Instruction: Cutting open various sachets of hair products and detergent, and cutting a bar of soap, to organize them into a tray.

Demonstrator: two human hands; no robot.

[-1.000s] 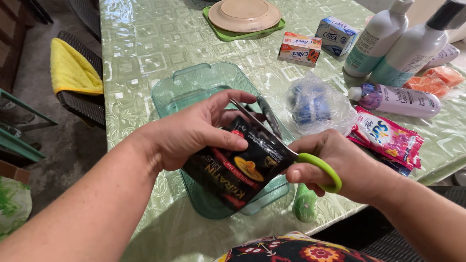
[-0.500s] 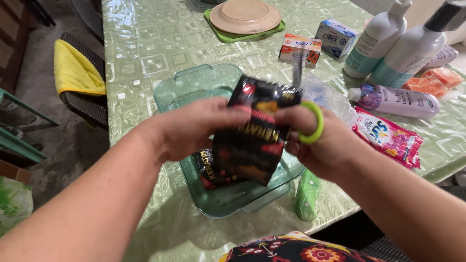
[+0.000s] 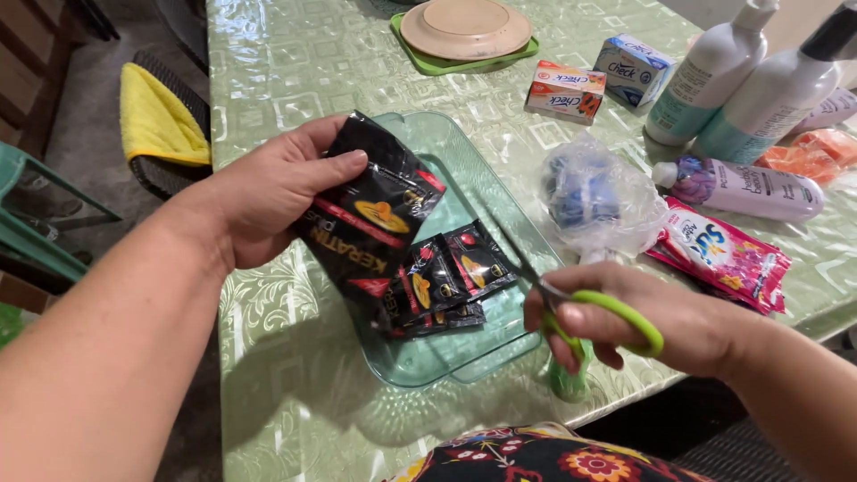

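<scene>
Cloth by our body: a dark cloth with bright flowers (image 3: 544, 457) shows at the bottom edge, closest to us.
Our right hand: our right hand (image 3: 643, 326) is closed around the green handles of the scissors (image 3: 589, 308). Our fingers go through the loops.
Scissors: the thin blades point up and left, over the edge of the tray. We cannot tell if the blades are apart.
Our left hand: our left hand (image 3: 268, 192) pinches a big black packet (image 3: 370, 214). Our thumb lies on its front and our fingers are behind it.
Big black packet: it is held up, tilted, over the left side of the tray.
Small packets: a few small black packets (image 3: 446, 277) lie in the tray, just under the big one.
Tray: the see-through green tray (image 3: 464, 353) sits on the green table cover (image 3: 295, 80).
Right side: a clear bag with something blue inside (image 3: 594, 196) is just beside the tray. Pink packets (image 3: 723, 254) and a lying purple bottle (image 3: 745, 183) are next to it.
Farther back: two small boxes (image 3: 594, 80) and two tall white bottles (image 3: 741, 80) stand there.
Far end: a tan plate (image 3: 466, 27) rests on a green mat (image 3: 420, 52).
Left of the table: a yellow towel (image 3: 156, 125) hangs on a dark chair.
</scene>
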